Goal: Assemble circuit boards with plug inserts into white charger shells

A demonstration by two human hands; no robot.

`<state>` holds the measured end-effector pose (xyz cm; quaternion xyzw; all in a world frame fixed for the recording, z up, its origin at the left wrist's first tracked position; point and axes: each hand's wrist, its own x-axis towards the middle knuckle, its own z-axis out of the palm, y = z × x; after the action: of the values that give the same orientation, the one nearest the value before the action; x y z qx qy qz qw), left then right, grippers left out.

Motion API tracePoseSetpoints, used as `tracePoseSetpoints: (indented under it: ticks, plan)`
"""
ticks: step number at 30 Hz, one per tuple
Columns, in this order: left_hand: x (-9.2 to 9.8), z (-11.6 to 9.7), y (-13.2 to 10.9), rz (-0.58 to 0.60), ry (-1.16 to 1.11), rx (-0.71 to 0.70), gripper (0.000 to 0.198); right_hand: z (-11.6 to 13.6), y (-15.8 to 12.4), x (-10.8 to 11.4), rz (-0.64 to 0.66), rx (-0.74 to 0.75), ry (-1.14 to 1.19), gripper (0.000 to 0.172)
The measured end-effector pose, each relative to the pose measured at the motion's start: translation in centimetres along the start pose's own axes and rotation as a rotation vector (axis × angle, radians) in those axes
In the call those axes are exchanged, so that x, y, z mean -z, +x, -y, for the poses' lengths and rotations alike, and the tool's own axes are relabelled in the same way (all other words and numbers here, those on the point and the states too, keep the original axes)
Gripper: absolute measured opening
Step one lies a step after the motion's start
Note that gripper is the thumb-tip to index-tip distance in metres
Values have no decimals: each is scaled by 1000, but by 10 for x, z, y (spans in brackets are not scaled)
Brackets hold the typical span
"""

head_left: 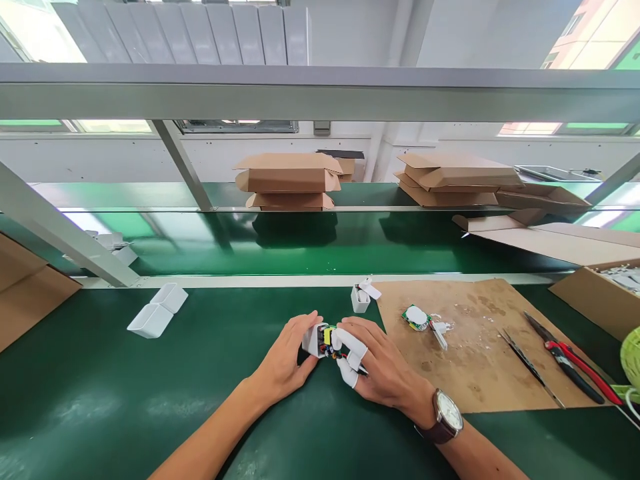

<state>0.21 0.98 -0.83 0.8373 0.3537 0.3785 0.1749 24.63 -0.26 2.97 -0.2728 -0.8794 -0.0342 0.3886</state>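
Note:
Over the green table (240, 427), my left hand (286, 350) grips a small white plastic housing (311, 341) between thumb and fingers. My right hand (383, 363), with white finger cots on some fingertips and a watch (447, 415) on the wrist, pinches a small circuit board (328, 337) at the housing's open side. The board carries a yellow part and several dark parts. How deep it sits in the housing is hidden by my fingers. Just beyond my right hand stands a white case (360, 299) with white pieces in it.
A stained brown cardboard sheet (465, 373) on the right bears another circuit board (417, 317), tweezers (530, 367) and red-handled pliers (567, 360). Two white housings (157, 312) lie at left. Cardboard boxes (290, 180) sit behind; an open carton (595, 297) stands at right.

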Motion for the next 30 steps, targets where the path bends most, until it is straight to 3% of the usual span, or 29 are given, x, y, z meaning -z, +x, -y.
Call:
tracePoseSetpoints:
  ticks: [12, 30]
  plan:
    - [1, 1, -2, 53, 12, 14, 79, -2, -3, -1, 16, -3, 15, 64]
    - [1, 1, -1, 28, -18, 27, 79, -3, -1, 3, 35, 2, 57, 70]
